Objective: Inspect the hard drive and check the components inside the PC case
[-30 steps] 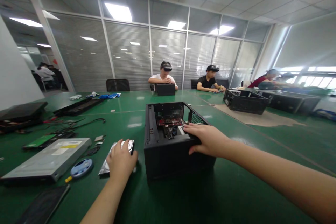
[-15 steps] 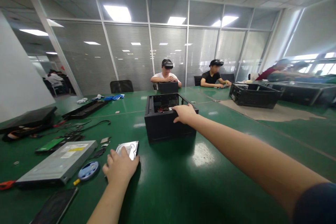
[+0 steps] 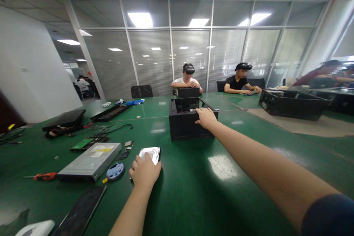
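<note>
Counter [image 3: 179, 180]: a smooth, glossy green sheet under the computer case; on such a finish, loads probably slide easily, so pressure is best kept even and low.

Computer case [image 3: 190, 127]: an open-topped black box, matt and seemingly of sheet metal, with a perforated far wall. The right hand [image 3: 207, 118] pinches its near rim toward the right corner, fingers over the edge and thumb on the outside. Good practice would keep the fingertips clear of thin metal edges and the wrist straight, since the arm is far extended.

Optical drive [image 3: 85, 162]: a flat grey metal slab with a yellow-marked label, left of the case and nearer the viewer.

Hard drive [image 3: 155, 155]: a bright, polished rectangular block, nearer than the case and to its left. The left hand [image 3: 145, 169] spans it, fingers spread on the left side and thumb at the right edge, pinching its width; whether its underside is raised cannot be told. A firm hold on the sides, with little load on the lid, seems advisable.

Blue disc [image 3: 115, 171]: rounded, apparently plastic, with a yellow tab, left of and nearer than the case.
</note>
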A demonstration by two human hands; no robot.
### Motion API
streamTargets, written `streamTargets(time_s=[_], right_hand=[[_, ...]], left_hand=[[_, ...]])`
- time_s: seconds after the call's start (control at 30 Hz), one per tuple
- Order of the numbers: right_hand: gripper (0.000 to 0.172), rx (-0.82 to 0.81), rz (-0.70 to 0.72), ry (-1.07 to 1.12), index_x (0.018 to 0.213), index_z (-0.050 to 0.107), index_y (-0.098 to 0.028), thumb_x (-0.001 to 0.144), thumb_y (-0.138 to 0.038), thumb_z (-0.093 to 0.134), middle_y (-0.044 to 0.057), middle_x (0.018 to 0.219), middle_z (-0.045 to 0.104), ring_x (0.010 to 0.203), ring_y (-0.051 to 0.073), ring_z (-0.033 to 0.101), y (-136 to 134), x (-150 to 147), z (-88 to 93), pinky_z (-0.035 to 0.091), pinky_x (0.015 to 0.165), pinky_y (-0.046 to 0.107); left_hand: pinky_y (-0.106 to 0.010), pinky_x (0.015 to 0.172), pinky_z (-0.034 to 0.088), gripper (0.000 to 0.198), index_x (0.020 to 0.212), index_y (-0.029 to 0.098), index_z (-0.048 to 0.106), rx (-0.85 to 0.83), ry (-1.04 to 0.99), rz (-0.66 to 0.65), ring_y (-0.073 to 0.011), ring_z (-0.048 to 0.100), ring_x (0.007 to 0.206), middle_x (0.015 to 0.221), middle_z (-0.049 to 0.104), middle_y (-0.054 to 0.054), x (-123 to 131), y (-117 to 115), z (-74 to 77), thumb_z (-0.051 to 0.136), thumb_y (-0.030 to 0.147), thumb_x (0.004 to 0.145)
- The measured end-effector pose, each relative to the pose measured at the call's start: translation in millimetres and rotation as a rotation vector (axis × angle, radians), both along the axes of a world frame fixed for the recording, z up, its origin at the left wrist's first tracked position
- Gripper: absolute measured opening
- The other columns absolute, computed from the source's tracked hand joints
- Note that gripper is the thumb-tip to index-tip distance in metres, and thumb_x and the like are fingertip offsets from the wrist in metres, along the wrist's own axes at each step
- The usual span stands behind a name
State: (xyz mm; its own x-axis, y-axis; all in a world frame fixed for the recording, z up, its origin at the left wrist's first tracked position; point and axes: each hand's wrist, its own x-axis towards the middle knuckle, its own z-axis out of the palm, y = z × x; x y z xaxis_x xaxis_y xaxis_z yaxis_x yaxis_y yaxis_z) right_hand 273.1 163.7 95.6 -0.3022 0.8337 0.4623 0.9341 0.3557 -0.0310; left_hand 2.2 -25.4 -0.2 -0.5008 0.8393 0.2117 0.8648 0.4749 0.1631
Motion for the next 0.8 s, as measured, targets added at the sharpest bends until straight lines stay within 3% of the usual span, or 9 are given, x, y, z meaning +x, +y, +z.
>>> streamTargets(time_s=[0.1,0.17,0.33,0.43,0.53,0.6,0.7,0.8], right_hand=[[0.077,0.012,0.047,0.009,0.144,0.040,-0.013,0.077,-0.028,0.076,0.021,0.150,0.041,0.144,0.031,0.029,-15.7,6.7,-6.1,0.019,0.117,0.046],[0.079,-0.001,0.085,0.045,0.147,0.036,-0.009,0.080,-0.032,0.072,0.022,0.156,0.031,0.147,0.031,0.022,-35.3,12.0,-13.8,0.020,0.118,0.045],[0.071,-0.186,0.337,0.394,0.147,0.038,-0.015,0.085,-0.039,0.063,0.018,0.154,0.036,0.142,0.029,0.036,-117.1,22.9,-50.6,0.031,0.116,0.046],[0.065,-0.410,0.421,0.677,0.141,0.043,-0.021,0.084,-0.045,0.064,0.015,0.145,0.049,0.132,0.028,0.049,-164.8,23.3,-80.1,0.042,0.109,0.048],[0.047,-0.575,0.453,1.064,0.124,0.053,-0.021,0.085,-0.046,0.062,0.014,0.130,0.060,0.120,0.025,0.060,-190.8,16.8,-106.7,0.049,0.102,0.044],[0.045,-0.655,0.468,1.236,0.118,0.054,-0.021,0.082,-0.045,0.066,0.014,0.126,0.062,0.117,0.025,0.062,-196.5,10.9,-118.0,0.048,0.103,0.044],[0.061,-0.800,0.513,1.366,0.128,0.049,-0.021,0.077,-0.045,0.073,0.015,0.134,0.057,0.121,0.025,0.060,-196.1,5.5,-122.1,0.046,0.106,0.044],[0.075,-1.050,0.635,1.414,0.142,0.038,-0.020,0.080,-0.048,0.071,0.015,0.131,0.059,0.110,0.023,0.066,-191.8,7.3,-117.2,0.052,0.098,0.042]], left_hand=[[-0.054,0.093,0.038,0.069,0.133,0.018,0.052,0.019,-0.053,0.002,-0.0434,0.049,0.119,0.133,0.051,-0.024,-0.9,1.1,0.5,0.051,0.054,0.075],[-0.053,0.092,0.039,0.074,0.137,0.018,0.048,0.030,-0.090,-0.010,-0.0427,0.050,0.117,0.131,0.053,-0.022,1.6,1.6,2.0,0.055,0.052,0.072],[-0.058,0.093,0.041,0.100,0.150,0.012,0.031,0.053,-0.175,-0.082,-0.0449,0.049,0.118,0.135,0.053,-0.023,17.4,0.7,9.5,0.063,0.050,0.063],[-0.058,0.096,0.041,0.101,0.148,0.011,0.035,0.083,-0.317,-0.169,-0.0462,0.048,0.123,0.138,0.053,-0.024,28.5,-0.7,13.8,0.069,0.046,0.060],[-0.048,0.104,0.041,0.092,0.144,0.010,0.044,0.173,-0.614,-0.293,-0.0385,0.050,0.128,0.143,0.052,-0.021,42.3,-5.1,16.9,0.073,0.036,0.060],[-0.040,0.103,0.045,0.084,0.142,0.011,0.046,0.243,-0.886,-0.410,-0.0306,0.056,0.123,0.143,0.054,-0.017,54.5,-11.8,19.3,0.070,0.032,0.064],[-0.038,0.091,0.052,0.068,0.134,0.015,0.053,0.311,-1.484,-0.614,-0.0264,0.066,0.108,0.131,0.064,-0.012,75.4,-26.6,23.3,0.064,0.031,0.069],[-0.038,0.081,0.055,0.044,0.110,0.014,0.066,0.279,-1.914,-0.598,-0.0258,0.071,0.089,0.103,0.075,-0.010,92.4,-39.0,24.8,0.064,0.033,0.071]])
